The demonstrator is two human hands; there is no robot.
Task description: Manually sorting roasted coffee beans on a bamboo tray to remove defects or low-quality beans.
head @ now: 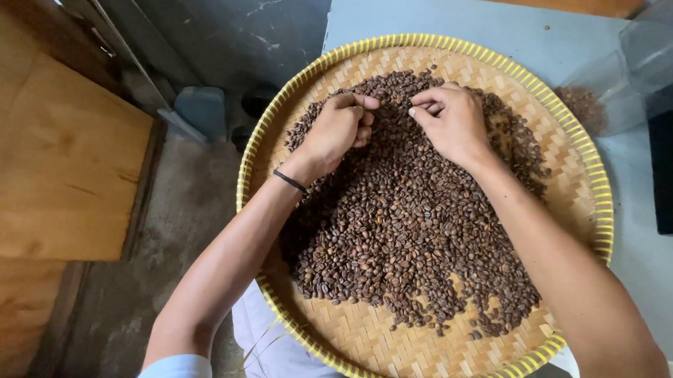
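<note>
- Both hands are working the far edge of the beans (pixel 411 231), heaped across the tray (pixel 584 160) on the pale worktop (pixel 655 267).
- The left hand (pixel 336 131) is curling into a loose fist, fingers (pixel 365 102) together, thumb meeting forefinger; whether a bean is pinched, one cannot tell.
- The right hand (pixel 451 122) is pinching too, fingers closed over the pile.
- Most beans are lying spread and unsorted, so the picking looks far from finished.
- A clear bag (pixel 634 82) with a few beans is sitting beside the tray.
</note>
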